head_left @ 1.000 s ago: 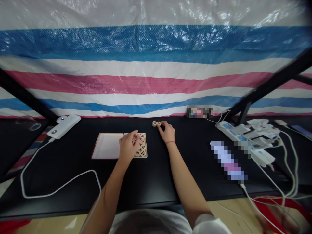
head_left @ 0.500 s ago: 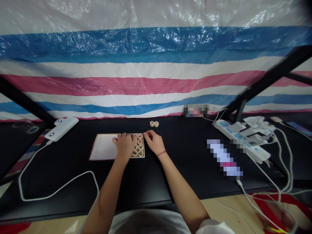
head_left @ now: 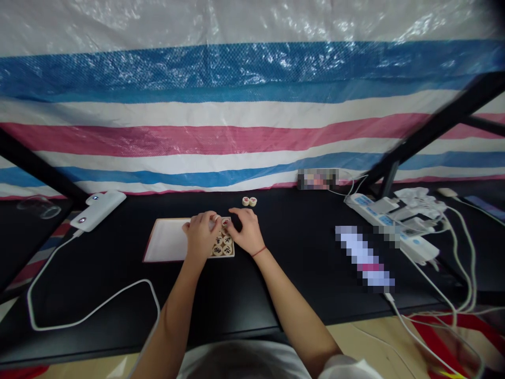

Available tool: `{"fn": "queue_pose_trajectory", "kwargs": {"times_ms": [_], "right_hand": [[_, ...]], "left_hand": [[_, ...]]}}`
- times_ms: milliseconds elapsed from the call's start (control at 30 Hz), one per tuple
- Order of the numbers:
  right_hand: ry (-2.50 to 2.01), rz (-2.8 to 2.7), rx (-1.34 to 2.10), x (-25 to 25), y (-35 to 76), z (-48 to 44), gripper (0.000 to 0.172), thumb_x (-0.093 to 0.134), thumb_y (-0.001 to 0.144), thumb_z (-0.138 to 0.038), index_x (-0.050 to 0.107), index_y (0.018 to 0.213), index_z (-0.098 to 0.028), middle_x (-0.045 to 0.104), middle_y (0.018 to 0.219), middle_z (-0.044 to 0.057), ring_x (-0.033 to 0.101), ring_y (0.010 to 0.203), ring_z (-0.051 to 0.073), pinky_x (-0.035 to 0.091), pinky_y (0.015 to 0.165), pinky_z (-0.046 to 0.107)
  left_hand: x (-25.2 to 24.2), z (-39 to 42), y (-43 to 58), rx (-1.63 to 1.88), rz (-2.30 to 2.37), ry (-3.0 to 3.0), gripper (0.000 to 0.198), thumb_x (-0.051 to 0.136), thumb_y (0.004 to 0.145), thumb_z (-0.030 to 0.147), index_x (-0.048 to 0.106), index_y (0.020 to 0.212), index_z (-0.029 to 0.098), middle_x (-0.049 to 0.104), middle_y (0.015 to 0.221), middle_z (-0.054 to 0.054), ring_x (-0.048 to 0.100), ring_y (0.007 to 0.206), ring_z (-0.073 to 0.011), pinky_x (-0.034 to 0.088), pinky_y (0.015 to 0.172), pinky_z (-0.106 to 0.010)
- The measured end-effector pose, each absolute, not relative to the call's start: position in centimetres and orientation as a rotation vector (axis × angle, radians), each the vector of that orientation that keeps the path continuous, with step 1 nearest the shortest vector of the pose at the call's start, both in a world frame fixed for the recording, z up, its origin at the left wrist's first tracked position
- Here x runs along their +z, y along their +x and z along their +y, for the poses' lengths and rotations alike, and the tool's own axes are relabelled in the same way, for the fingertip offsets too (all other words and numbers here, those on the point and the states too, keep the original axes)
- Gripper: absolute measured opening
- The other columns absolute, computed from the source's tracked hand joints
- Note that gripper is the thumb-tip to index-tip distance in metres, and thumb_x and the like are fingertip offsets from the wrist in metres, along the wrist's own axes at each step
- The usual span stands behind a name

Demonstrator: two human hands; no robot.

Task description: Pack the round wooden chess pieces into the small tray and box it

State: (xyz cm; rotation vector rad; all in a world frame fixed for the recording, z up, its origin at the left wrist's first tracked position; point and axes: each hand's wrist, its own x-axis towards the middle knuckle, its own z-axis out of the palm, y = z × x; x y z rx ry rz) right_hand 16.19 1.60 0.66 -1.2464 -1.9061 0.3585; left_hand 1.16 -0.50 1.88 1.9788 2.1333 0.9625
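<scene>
An open box [head_left: 234, 251] with round Chinese chess pieces [head_left: 227, 240] in its right part lies on the black table. Red or black characters mark the pieces. My left hand [head_left: 200, 236] is over the box's middle, with a pale chess piece [head_left: 215, 217] pinched at its fingertips. At the box's right side is my right hand [head_left: 248, 233], thumb and forefinger apart, the thumb by the upper right pieces. Whether it touches them I cannot tell. My left hand covers part of the box. Two red-marked pieces [head_left: 249, 201] sit side by side beyond my right hand.
White paper or lining [head_left: 168, 240] shows at the box's left. A white device [head_left: 98, 210] with a cable is at left. To the right are a blurred-out phone [head_left: 365, 256], a power strip [head_left: 394, 226] and cables. A striped tarp [head_left: 236, 139] hangs behind the table.
My left hand has lifted slightly, and a pale piece now shows at its fingertips. My right hand has shifted left over the box's edge, its thumb and forefinger spreading.
</scene>
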Motion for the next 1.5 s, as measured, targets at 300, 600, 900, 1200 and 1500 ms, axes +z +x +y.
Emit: {"fn": "queue_pose_trajectory", "kwargs": {"times_ms": [300, 600, 900, 1200, 1500], "right_hand": [[-1.051, -1.929, 0.37, 0.8, 15.4, 1.1, 0.022, 0.054, 0.088, -0.03, 0.064, 0.107, -0.023, 0.07, 0.108, 0.005, 0.063, 0.097, 0.021, 0.047, 0.085, 0.036], [-1.601, -1.435, 0.151, -0.9, 22.4, 5.4, 0.025, 0.052, 0.083, -0.033, 0.065, 0.098, -0.016, 0.069, 0.093, 0.01, 0.06, 0.085, 0.023, 0.046, 0.08, 0.036], [-1.873, -1.461, 0.183, -2.8, 24.6, 7.4, 0.019, 0.056, 0.08, -0.029, 0.068, 0.091, -0.019, 0.07, 0.096, 0.009, 0.056, 0.098, 0.028, 0.041, 0.082, 0.04], [-0.998, -1.72, 0.776, 1.5, 17.1, 2.2, 0.019, 0.061, 0.083, -0.036, 0.067, 0.091, -0.02, 0.071, 0.086, 0.003, 0.063, 0.074, 0.016, 0.049, 0.068, 0.028], [-0.988, -1.685, 0.812, 1.6, 15.9, 1.5, 0.017, 0.063, 0.08, -0.034, 0.067, 0.089, -0.02, 0.068, 0.081, 0.001, 0.06, 0.068, 0.013, 0.049, 0.067, 0.027]], "left_hand": [[1.6, -0.9, 1.5, 1.339, 1.763, 1.797, 0.021, 0.053, 0.089, 0.038, 0.063, 0.095, 0.021, 0.07, 0.093, -0.005, 0.063, 0.088, -0.0189, 0.048, 0.083, -0.032], [1.2, -0.9, 1.2, 1.628, 1.622, 1.497, 0.025, 0.056, 0.089, 0.036, 0.065, 0.106, 0.021, 0.065, 0.108, -0.007, 0.064, 0.096, -0.016, 0.052, 0.085, -0.029], [0.9, -0.5, 1.0, 1.535, 1.655, 1.372, 0.038, 0.062, 0.084, 0.036, 0.062, 0.119, 0.022, 0.064, 0.105, -0.006, 0.064, 0.085, -0.0145, 0.053, 0.076, -0.026], [1.0, -1.1, 1.8, 1.219, 1.781, 2.05, 0.029, 0.061, 0.084, 0.02, 0.064, 0.112, 0.023, 0.063, 0.093, -0.003, 0.063, 0.083, -0.0167, 0.05, 0.077, -0.028], [0.3, -1.0, 1.8, 1.127, 1.774, 2.198, 0.034, 0.058, 0.085, 0.019, 0.059, 0.119, 0.022, 0.064, 0.097, -0.006, 0.063, 0.089, -0.0195, 0.05, 0.078, -0.029]]}}
